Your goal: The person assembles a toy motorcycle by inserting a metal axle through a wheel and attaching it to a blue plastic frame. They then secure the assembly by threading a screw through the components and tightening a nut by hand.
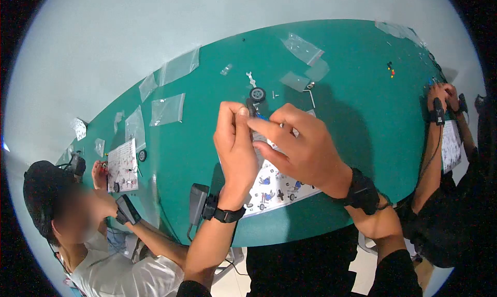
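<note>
My left hand (235, 152) is closed, its thumb and fingers pinching a dark wheel (251, 107) seen edge-on. A small blue part (260, 117) shows beside that wheel, mostly covered by fingers. My right hand (308, 147) is curled in from the right, its index fingertip at the wheel and its thumb just below. What the right fingers hold, if anything, is hidden. Under both hands lies a printed instruction sheet (264, 193) with pictures of blue models. Just beyond them, another black wheel with a grey hub (257, 94) lies flat on the green table (207, 100).
Near the flat wheel lie a small wrench (250, 78), screws (275, 95) and a hex key (312, 99). Clear plastic bags (302, 48) are scattered farther back. A person (72, 209) works at the left with another sheet (122, 165); another person's hands (440, 95) are at the right.
</note>
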A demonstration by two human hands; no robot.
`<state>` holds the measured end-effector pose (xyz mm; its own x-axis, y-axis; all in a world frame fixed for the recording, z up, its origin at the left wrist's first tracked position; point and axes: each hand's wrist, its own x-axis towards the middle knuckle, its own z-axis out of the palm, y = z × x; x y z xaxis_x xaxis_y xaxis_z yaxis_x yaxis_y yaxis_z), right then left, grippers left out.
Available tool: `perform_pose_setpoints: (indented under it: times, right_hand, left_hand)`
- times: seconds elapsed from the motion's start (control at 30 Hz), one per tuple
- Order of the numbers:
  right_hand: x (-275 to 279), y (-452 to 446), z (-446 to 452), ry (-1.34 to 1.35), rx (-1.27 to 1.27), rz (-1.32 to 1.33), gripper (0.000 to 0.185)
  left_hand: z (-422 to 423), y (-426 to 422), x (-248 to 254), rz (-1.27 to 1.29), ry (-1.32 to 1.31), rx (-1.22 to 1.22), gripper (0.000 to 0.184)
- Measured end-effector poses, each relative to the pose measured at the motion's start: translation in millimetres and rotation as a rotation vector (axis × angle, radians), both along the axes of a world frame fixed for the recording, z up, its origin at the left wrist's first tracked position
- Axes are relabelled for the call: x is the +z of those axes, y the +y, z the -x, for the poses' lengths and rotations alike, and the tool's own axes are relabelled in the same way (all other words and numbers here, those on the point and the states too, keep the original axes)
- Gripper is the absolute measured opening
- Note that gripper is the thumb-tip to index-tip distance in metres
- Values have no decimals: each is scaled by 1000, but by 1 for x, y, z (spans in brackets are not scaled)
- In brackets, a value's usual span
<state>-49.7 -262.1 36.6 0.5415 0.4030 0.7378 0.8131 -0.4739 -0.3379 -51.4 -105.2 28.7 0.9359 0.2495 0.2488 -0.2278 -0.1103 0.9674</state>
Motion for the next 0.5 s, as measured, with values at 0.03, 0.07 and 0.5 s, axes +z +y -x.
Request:
perform_pose_setpoints:
  times: [0.03,0.07,0.5]
  right_hand:
    - [0,2,1,-16,-50,10,54]
    - [1,5,2,-34,-98,20,54]
    - [2,9,6,-60,-154,131,55]
  left_hand:
    - [0,-1,-2,0,-11,-6,18]
    - [0,-1,-4,0,-22,-9,18]
    - [-1,0,-5,15,-17,27,20]
